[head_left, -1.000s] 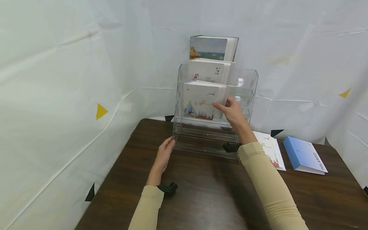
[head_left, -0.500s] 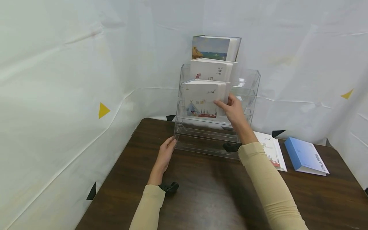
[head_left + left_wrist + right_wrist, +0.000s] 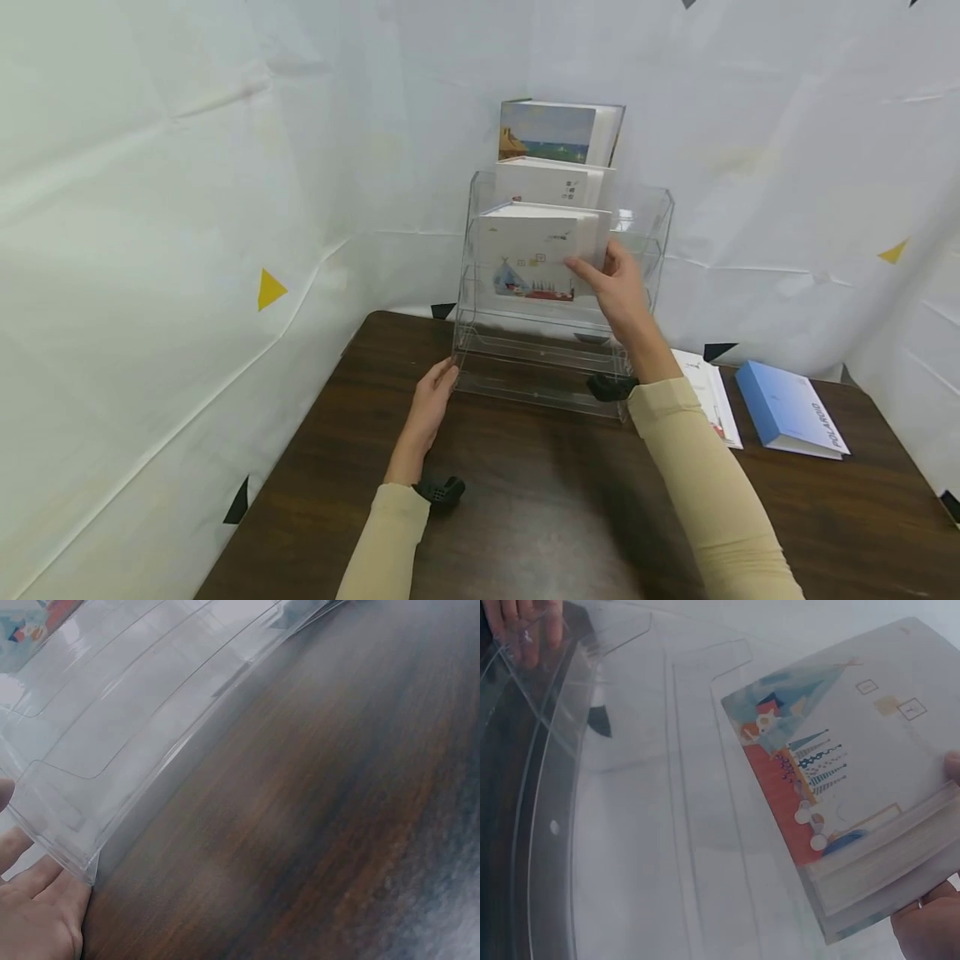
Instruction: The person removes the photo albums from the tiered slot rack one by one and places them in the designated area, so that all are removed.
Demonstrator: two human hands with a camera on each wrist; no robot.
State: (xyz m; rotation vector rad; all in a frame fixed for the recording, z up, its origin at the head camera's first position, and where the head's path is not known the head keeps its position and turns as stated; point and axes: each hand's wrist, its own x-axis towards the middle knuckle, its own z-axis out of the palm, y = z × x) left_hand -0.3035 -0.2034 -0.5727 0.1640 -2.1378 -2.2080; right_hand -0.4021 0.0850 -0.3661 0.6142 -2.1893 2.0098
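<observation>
My right hand [image 3: 622,292] pinches a white book [image 3: 528,254] by its right edge, thumb on the front cover. A blue tent and a red strip are printed on that cover, and it stands upright before the middle tiers of a clear acrylic rack [image 3: 543,396]. In the right wrist view, the lower edge of the held book [image 3: 840,750] looks apart from the rack's clear lips. My left hand [image 3: 431,400] rests against the rack's lower left side; the left wrist view shows its fingers [image 3: 34,881] at the clear bottom corner.
Behind the held book, another white book [image 3: 536,183] and a seaside-picture book [image 3: 547,133] stand in the upper tiers. To the right, a white book [image 3: 705,392] and a blue POLAROID book [image 3: 795,412] lie on the dark wooden table [image 3: 510,517]. White sheeting [image 3: 187,208] surrounds the table.
My right hand has lifted the white book a little and shifted it slightly right, so it covers more of the book behind. The left hand stays at the rack's side.
</observation>
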